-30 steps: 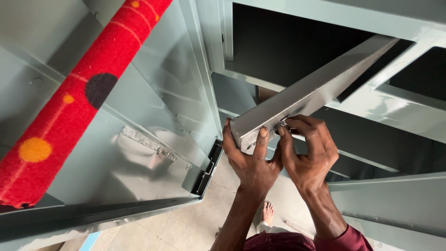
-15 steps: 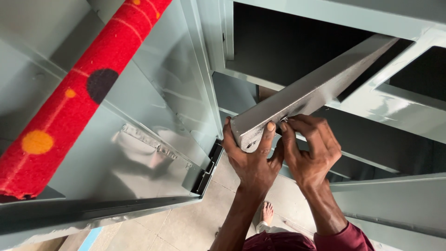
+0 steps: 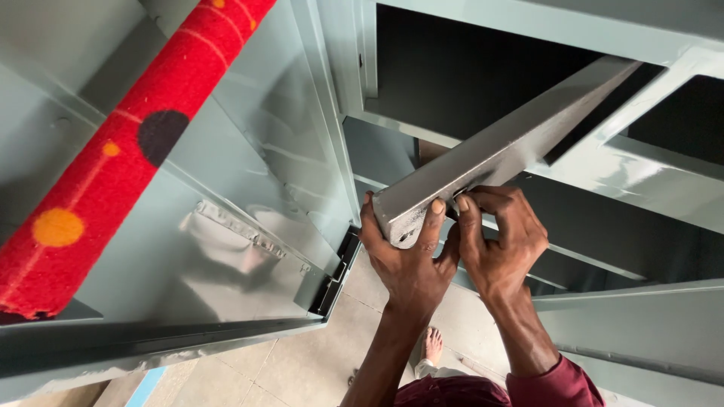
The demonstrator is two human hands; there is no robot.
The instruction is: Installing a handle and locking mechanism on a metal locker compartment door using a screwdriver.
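Grey-painted metal shelf [image 3: 498, 154], 1 pc, long & flat, tilted, runs from centre toward 2 o'clock into cabinet [image 3: 543, 22]. Left hand [image 3: 407, 260] cups its near end, fingers wrapped; right hand [image 3: 501, 241] pinches edge. 1 red mat [image 3: 128, 151] at 10 o'clock.

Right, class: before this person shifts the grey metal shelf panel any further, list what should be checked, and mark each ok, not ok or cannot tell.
1. Left hand cups the near end of the shelf panel: ok.
2. Right hand fingertips on the panel's lower edge: ok.
3. Far end seated inside the cabinet: cannot tell.
4. Cabinet door swung clear of the panel: ok.
5. Bare foot away from beneath the panel: not ok.
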